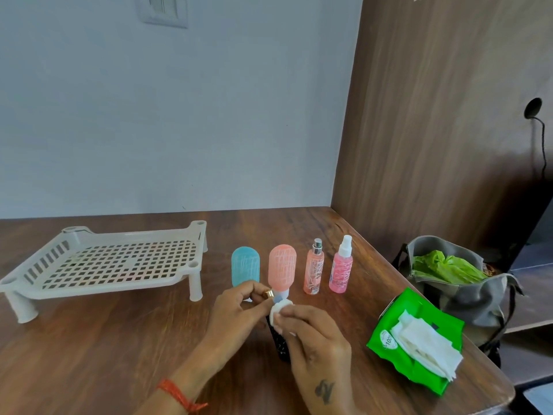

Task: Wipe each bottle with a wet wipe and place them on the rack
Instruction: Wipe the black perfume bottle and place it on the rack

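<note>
The left hand (236, 310) pinches the gold cap of a black bottle (278, 342). The right hand (311, 333) presses a wet wipe (279, 308) against it with curled fingers. This bottle is right of the empty rack (98, 262), in front of 4 upright bottles (311, 268).

Left grip (239, 307) pinched shut; right grip (311, 333) curled, forearms converging

Both forearms are bare, no sleeves showing. The left wrist has an orange-red thread band (179, 395) tied on. The right hand (314, 351) has a dark tattoo (324, 391) on its back.
</note>
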The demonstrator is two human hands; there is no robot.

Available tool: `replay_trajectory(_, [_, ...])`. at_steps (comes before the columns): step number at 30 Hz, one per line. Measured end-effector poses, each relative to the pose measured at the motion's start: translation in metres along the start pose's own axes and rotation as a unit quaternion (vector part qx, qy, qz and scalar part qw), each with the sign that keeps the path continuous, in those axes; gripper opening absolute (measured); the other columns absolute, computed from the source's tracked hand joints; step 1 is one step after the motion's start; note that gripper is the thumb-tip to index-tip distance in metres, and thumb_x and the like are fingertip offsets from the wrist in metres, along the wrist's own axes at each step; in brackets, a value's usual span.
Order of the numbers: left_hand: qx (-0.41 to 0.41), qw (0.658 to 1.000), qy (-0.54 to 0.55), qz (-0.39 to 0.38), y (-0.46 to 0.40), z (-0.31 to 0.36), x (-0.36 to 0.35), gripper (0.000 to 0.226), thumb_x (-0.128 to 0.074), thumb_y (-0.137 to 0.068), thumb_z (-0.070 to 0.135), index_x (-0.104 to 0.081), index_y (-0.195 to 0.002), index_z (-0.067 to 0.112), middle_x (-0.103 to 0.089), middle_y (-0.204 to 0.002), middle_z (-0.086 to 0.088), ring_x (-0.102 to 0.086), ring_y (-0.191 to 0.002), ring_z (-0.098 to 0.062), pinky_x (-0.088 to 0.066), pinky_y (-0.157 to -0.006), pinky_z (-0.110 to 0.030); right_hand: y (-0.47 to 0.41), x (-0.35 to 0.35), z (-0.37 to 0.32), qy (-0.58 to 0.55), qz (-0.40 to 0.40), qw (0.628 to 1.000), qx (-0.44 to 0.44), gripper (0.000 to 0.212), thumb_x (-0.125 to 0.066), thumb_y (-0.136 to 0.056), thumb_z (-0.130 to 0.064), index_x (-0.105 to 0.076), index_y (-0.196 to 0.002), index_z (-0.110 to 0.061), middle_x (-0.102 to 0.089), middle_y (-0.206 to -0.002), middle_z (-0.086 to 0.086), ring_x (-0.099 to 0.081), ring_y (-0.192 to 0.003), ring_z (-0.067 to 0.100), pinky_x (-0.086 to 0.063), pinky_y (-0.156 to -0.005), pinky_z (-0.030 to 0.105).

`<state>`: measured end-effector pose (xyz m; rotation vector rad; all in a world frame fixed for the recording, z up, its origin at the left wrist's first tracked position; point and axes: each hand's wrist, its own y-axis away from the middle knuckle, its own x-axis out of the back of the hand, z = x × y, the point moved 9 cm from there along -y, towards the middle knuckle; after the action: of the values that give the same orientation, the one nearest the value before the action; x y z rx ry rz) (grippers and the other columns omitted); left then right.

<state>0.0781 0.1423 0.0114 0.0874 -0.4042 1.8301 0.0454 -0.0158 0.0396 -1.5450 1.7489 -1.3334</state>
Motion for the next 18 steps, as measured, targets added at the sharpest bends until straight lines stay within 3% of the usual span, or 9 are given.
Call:
replay_trajectory(6, [0.000, 1.000, 0.009, -0.005, 0.001, -0.001, -0.001, 0.003, -0.071, -0.083, 0.018, -0.069, -0.080, 0.017, -0.070, -0.077, 0.002, -0.067, -0.078, -0.014, -0.056, -0.070, -0.023, -0.001, -0.002, 0.016, -0.038, 0.002, 0.997, -0.068, 0.025, -0.073, -0.067, -0.005, -0.073, -0.081, -0.026, -0.067, -0.090, -0.016, -0.063, -0.088, -0.002, -0.048, -0.078, 0.012])
replay_trajectory(11, [0.006, 0.999, 0.031, -0.007, 0.002, 0.001, -0.002, 0.007, -0.072, -0.081, 0.018, -0.068, -0.078, 0.014, -0.069, -0.076, -0.002, -0.068, -0.068, -0.014, -0.054, -0.061, -0.021, -0.002, 0.008, 0.021, -0.041, 0.038, 0.995, -0.086, 0.019, -0.071, -0.070, -0.006, -0.074, -0.080, -0.022, -0.067, -0.090, -0.017, -0.063, -0.087, -0.003, -0.046, -0.077, 0.009])
replay_trajectory(14, [0.006, 1.000, 0.024, -0.004, 0.002, -0.001, -0.001, 0.006, -0.073, -0.080, 0.020, -0.068, -0.079, 0.016, -0.069, -0.076, 0.002, -0.067, -0.077, -0.014, -0.054, -0.071, -0.022, 0.000, 0.004, 0.006, -0.021, 0.014, 0.999, -0.023, 0.011, -0.065, -0.078, -0.015, -0.075, -0.081, -0.018, -0.068, -0.093, -0.010, -0.062, -0.093, 0.001, -0.048, -0.081, 0.015])
replay_trajectory(18, [0.023, 1.000, 0.018, -0.006, 0.001, -0.007, -0.001, 0.006, -0.072, -0.081, 0.024, -0.068, -0.079, 0.020, -0.070, -0.078, 0.006, -0.065, -0.089, -0.016, -0.051, -0.090, -0.030, 0.001, -0.009, -0.002, 0.014, -0.030, 0.999, 0.025, 0.011, -0.062, -0.077, -0.018, -0.073, -0.078, -0.020, -0.066, -0.090, -0.014, -0.055, -0.091, 0.001, -0.044, -0.082, 0.011])
